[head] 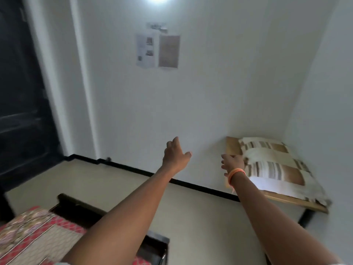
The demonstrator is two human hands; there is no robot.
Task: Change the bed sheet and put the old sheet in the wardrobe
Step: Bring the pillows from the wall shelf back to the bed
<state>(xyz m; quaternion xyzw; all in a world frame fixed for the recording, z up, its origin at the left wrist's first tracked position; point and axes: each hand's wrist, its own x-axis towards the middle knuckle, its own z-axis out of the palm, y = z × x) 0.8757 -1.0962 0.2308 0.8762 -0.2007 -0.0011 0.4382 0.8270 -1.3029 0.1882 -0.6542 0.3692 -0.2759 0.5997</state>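
Left hand (175, 156) and right hand (233, 162) are reaching forward, fingers loosely spread, gripping nothing. Striped sheet (275, 165) is lying on the corner bed (298, 202), long axis running away along the right wall. Wall papers (157, 50) are unreadable.

Near left: bed (47, 232) with sheet (28, 226) on it. Far right corner: tabletop (286, 199) against wall, folded bedding (273, 163) on top. Floor (191, 217) between them. Door (21, 104) far left. Papers (158, 50) on wall, centre.
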